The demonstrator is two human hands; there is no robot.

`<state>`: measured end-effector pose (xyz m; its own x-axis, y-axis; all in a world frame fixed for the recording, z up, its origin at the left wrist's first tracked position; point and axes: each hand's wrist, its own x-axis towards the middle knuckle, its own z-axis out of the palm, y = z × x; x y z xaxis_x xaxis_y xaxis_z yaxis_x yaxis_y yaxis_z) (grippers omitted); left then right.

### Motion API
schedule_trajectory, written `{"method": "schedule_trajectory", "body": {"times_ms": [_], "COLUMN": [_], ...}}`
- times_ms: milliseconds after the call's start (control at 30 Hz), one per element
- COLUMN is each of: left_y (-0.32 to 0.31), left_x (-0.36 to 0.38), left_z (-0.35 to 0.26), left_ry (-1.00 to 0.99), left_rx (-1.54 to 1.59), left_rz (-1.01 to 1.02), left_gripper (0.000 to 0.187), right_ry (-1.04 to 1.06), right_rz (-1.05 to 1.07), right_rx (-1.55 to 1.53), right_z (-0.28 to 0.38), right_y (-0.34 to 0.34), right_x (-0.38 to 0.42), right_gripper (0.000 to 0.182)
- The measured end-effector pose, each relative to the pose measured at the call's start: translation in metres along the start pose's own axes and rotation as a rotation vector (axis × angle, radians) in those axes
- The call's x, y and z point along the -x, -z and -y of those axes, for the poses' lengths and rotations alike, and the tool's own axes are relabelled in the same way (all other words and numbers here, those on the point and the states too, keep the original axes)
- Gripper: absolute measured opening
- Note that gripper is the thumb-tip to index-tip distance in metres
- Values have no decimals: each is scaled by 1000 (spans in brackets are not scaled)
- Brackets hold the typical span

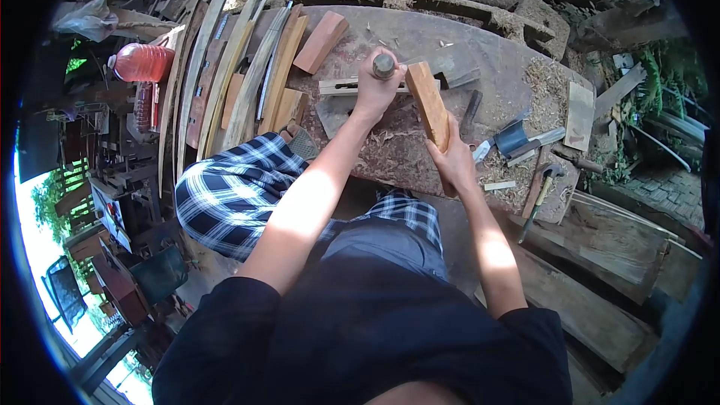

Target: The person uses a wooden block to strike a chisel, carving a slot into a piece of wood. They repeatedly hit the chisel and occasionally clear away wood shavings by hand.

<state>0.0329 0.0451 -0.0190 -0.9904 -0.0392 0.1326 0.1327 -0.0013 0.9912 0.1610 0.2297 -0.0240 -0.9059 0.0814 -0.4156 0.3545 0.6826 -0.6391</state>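
My left hand [377,86] is closed around a tool with a round wooden handle end [384,65]; its blade is hidden behind the hand. My right hand [452,161] grips the lower end of a light brown wooden block [429,101]. The block stands tilted on the round work slab [480,52], its upper end right beside my left hand. A pale flat strip of wood [337,86] lies on the slab under my left hand. Wood shavings [390,154] lie on the slab around both hands.
Long curved wooden slats [225,67] and a red plastic bottle [142,61] are at the left. A reddish wood block [321,41] lies at the back. A dark metal tool [514,137], a hammer-like tool [541,191] and a small board [579,114] lie at the right.
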Motion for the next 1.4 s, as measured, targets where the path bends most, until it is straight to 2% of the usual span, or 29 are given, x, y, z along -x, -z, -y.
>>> {"method": "schedule_trajectory", "body": {"times_ms": [67, 133, 200, 267, 300, 367, 400, 533, 600, 700, 1000, 1200, 1300, 1333, 1400], "left_y": [14, 30, 50, 79, 92, 112, 113, 86, 66, 44, 27, 21, 18, 19, 15], "left_x": [7, 11, 13, 16, 22, 31, 30, 21, 13, 4, -4, -6, -6, -6, -4], "left_z": [-6, -11, -11, 7, 20, 38, 37, 23, 1, -19, -10, -10, -12, -11, -6], "left_ry": [61, 222, 256, 267, 261, 378, 372, 257, 161, 159, 183, 160, 143, 138, 72], "left_rx": [42, 159, 241, 574, 569, 751, 753, 613, 162, 140, 255, 141, 82, 79, 41], "left_rz": [57, 92, 78, -68, -74, -289, -292, -259, -73, -21, 23, 49, 57, 56, 59], "left_gripper": [20, 27, 29, 30, 30, 32, 32, 30, 28, 27, 26, 24, 23, 23, 22], "right_ry": [-7, 0, 18, 40, 49, -7, -2, 0, -4, -5, -13, -37, 39, -30, 145], "right_rz": [-7, -16, -24, -33, -29, -10, -10, -27, -24, -40, -41, -13, -8, 27, -93], "right_rx": [98, 88, 85, 93, 90, 96, 99, 93, 89, 73, 58, 61, -183, -292, -339], "right_z": [4, 0, -2, -3, -3, -4, -4, -4, -3, -2, 1, 2, 1, 13, 50], "right_y": [1, -1, -1, -1, -2, -6, -8, -8, -9, -12, -12, -8, 3, 14, 46], "right_x": [2, 0, -2, -4, -5, -9, -10, -9, -7, -7, -5, -6, -11, -14, -11], "right_gripper": [82, 82, 81, 82, 82, 82, 82, 82, 82, 81, 80, 83, 85, 82, 80]}}
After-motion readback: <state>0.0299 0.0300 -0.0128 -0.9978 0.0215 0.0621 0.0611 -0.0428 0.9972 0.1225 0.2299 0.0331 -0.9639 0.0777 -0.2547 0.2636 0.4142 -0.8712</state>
